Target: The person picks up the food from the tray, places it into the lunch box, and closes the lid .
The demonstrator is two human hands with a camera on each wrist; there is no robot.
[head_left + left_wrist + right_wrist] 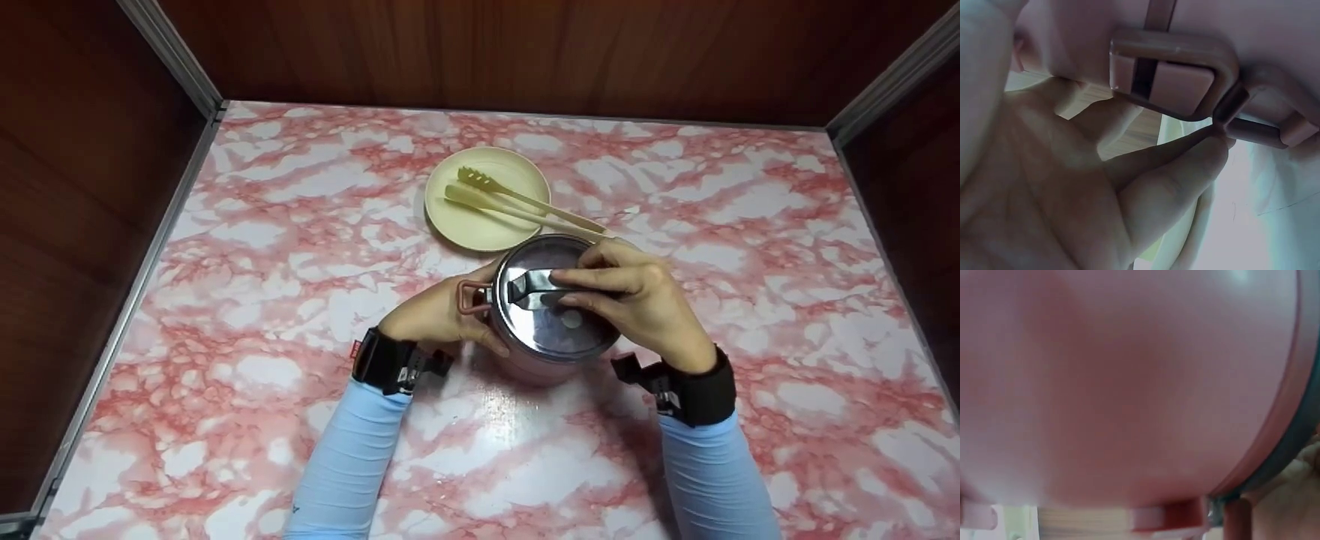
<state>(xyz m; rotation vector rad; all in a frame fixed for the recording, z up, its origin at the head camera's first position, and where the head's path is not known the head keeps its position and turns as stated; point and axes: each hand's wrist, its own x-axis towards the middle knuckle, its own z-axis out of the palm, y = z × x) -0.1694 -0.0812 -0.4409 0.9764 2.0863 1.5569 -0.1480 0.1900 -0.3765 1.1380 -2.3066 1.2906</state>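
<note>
Head view: both hands (540,304) grip the pink pot (553,311) between them.

Pale yellow round plate (480,225) on pink-and-white marbled tabletop (262,247), just beyond fingertips. Two pale yellow utensils across plate: slotted fork-like server (525,199) and flat spatula (499,210), heads on plate, handles running over rim toward fingers. Dark wood panels (90,225) with metal edging round tabletop, well apart from fingers.
</note>
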